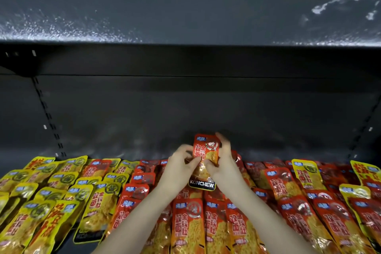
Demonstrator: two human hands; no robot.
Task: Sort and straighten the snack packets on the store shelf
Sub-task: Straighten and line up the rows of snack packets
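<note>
A red snack packet [204, 150] stands upright above the middle of the shelf, held between both my hands. My left hand [179, 168] pinches its left edge; my right hand [223, 163] grips its right side, fingers curled over the top. Its black bottom strip reads KONCHEW. Below lie rows of red packets [214, 225] in the middle and right. Yellow packets [41, 198] fill the left part, with a few red ones among them. Several yellow packets [307, 173] sit among the red ones at the right.
The dark shelf back panel [185, 113] rises behind the packets. An upper dark shelf [185, 16] overhangs close above. Slotted uprights [47, 115] stand at left and right. Bare dark shelf floor [68, 239] shows between packets at the lower left.
</note>
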